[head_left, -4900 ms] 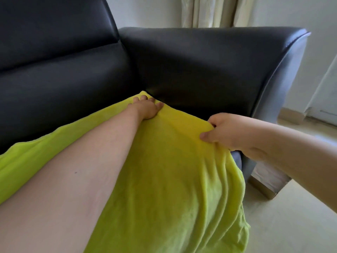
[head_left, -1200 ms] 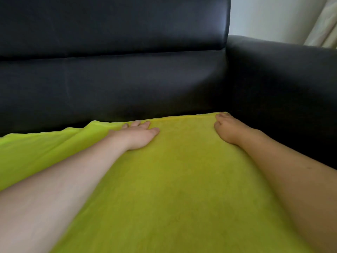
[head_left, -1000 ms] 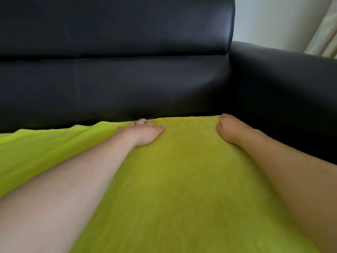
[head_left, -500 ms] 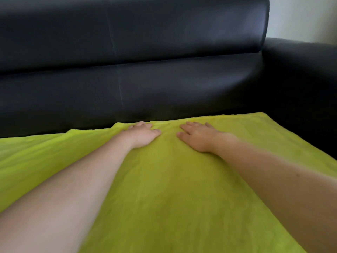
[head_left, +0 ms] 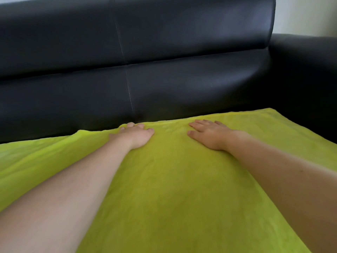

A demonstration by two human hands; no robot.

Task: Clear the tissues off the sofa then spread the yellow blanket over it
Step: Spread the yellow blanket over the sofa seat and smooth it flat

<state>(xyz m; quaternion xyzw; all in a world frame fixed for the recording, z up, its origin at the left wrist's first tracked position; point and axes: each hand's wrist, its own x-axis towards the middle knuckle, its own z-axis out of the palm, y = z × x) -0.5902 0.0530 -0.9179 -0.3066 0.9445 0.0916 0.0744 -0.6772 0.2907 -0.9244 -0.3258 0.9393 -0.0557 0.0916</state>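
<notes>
Hands lie flat on the blanket (head_left: 164, 189), both palms down near its far edge. The left hand (head_left: 134, 135) rests with fingers reaching to the hem, fingertips just over the edge where the cloth meets the sofa (head_left: 182, 84) back; the right hand (head_left: 209, 134) lies beside it with fingers spread and straight. Neither grasps the cloth: both press on it, released and open.

Compared with a second ago, the right hand has slid from the blanket's far right corner, next to the armrest (head_left: 306, 79), inward toward the left hand, so the two are now near each other instead of well apart. Several seconds back that hand was pinching the cloth at the seat's front corner; it now only smooths. The view has also swung left, so more of the sofa back shows. This reads as the last stage of the task: the blanket is laid over the seat and is being stroked flat.

Beyond the fingertips, the far edge runs fairly straight to the right of the hands, but left of the left hand it dips back toward the person in a wavy line, leaving a strip of dark seat bare. That side probably wants pulling up to the backrest next. No tissues show anywhere in view. The pale wall (head_left: 306, 15) stands behind the armrest. Nothing lies in the way of either hand.
</notes>
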